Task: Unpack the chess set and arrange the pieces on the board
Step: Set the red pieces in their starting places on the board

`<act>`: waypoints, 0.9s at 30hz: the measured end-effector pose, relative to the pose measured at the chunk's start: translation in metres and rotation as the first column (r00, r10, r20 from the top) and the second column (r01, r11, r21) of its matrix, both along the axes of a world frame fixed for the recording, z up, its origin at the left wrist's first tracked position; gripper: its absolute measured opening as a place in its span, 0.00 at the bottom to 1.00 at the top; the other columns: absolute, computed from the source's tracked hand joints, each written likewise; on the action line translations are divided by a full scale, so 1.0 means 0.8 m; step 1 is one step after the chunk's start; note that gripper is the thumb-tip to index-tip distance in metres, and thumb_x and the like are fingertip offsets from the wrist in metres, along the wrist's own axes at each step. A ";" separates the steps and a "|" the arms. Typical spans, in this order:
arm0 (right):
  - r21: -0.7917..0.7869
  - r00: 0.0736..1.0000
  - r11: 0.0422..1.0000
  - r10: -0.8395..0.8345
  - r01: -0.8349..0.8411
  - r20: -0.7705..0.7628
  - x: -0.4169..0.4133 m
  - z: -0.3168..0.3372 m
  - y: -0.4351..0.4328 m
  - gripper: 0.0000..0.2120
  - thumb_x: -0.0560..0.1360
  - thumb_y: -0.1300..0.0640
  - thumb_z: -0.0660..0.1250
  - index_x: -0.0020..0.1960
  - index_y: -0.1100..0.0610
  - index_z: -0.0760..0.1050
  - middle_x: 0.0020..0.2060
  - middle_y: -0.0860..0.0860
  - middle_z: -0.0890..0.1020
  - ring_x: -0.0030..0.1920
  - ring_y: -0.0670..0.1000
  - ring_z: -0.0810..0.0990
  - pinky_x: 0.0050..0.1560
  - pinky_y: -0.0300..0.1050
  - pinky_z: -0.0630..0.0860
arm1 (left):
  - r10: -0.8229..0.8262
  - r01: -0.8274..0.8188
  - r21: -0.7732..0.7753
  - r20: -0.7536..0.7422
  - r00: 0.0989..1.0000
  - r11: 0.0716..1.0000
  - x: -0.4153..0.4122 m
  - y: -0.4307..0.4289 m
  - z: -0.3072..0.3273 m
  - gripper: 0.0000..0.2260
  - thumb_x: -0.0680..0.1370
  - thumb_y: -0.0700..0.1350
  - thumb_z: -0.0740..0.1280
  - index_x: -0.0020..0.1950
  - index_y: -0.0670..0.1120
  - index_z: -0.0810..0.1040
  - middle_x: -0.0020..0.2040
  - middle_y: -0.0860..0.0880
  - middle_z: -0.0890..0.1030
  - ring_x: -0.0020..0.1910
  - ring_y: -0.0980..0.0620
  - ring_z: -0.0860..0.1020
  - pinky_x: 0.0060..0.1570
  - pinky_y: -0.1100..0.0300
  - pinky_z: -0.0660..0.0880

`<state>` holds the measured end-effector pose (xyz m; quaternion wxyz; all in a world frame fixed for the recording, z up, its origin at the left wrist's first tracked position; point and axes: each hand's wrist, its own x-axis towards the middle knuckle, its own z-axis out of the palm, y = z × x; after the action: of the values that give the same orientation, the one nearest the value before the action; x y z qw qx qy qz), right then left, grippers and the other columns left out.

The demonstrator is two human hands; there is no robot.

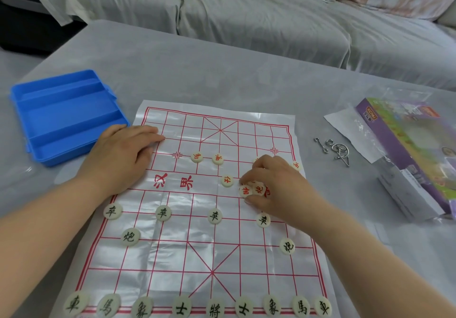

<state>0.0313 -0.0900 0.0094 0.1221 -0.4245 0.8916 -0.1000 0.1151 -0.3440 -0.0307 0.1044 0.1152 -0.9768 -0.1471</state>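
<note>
Red pieces (251, 190) lie pinched in the grip of the right hand (276, 184), left hand (123, 154) flat on the board (177, 253).

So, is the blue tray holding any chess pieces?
No, every compartment of the blue tray shows bare plastic.

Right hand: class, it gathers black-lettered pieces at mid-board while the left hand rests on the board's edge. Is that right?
No: head view shows the right hand gathering red-lettered pieces; the left hand does rest on the board's edge.
</note>
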 end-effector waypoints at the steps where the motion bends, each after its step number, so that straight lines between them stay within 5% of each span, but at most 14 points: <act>1: -0.002 1.000 1.000 -0.011 0.011 0.007 -0.001 0.000 0.001 0.16 0.73 0.50 0.65 0.61 0.47 0.72 0.58 0.45 0.70 0.58 0.46 0.65 0.55 0.37 0.63 | 0.000 0.000 0.001 0.000 1.000 1.000 0.000 0.000 0.000 0.15 0.77 0.42 0.59 0.64 0.50 0.72 0.66 0.50 0.72 0.66 0.49 0.67 0.67 0.56 0.52; 13: -0.034 0.998 0.997 -0.064 0.064 -0.005 -0.006 -0.004 0.012 0.15 0.74 0.52 0.63 0.60 0.49 0.70 0.52 0.44 0.75 0.47 0.42 0.65 0.47 0.32 0.61 | 0.003 -0.003 -0.007 0.003 1.000 1.000 0.001 0.001 0.001 0.15 0.77 0.42 0.59 0.63 0.50 0.73 0.66 0.50 0.72 0.65 0.49 0.67 0.67 0.56 0.52; 19: -0.174 0.963 0.949 -0.268 0.263 -0.007 -0.055 0.018 0.027 0.13 0.73 0.58 0.65 0.57 0.52 0.74 0.41 0.40 0.69 0.41 0.41 0.66 0.36 0.32 0.63 | 0.003 -0.003 -0.010 0.007 1.000 1.000 0.000 0.002 0.002 0.15 0.77 0.42 0.59 0.63 0.50 0.73 0.66 0.50 0.72 0.65 0.49 0.68 0.67 0.56 0.52; 24: -0.122 0.953 0.945 -0.297 0.302 0.053 -0.090 0.013 0.007 0.15 0.74 0.62 0.63 0.60 0.53 0.72 0.45 0.44 0.71 0.42 0.43 0.68 0.45 0.35 0.65 | 0.003 -0.003 -0.012 0.011 1.000 1.000 0.001 0.002 0.003 0.15 0.77 0.42 0.60 0.63 0.49 0.73 0.65 0.49 0.73 0.65 0.49 0.68 0.67 0.56 0.53; 27: -0.065 0.954 0.957 -0.276 0.284 0.115 -0.094 0.007 0.000 0.15 0.74 0.63 0.62 0.59 0.52 0.72 0.47 0.45 0.73 0.43 0.43 0.70 0.41 0.32 0.67 | 0.002 -0.002 -0.009 0.005 1.000 1.000 0.001 0.002 0.003 0.15 0.76 0.41 0.60 0.62 0.48 0.74 0.64 0.48 0.74 0.64 0.48 0.70 0.66 0.55 0.54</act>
<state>-0.0440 -0.0901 0.0152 0.1361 -0.2926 0.9303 -0.1743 0.1156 -0.3423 -0.0286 0.1028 0.1161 -0.9776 -0.1425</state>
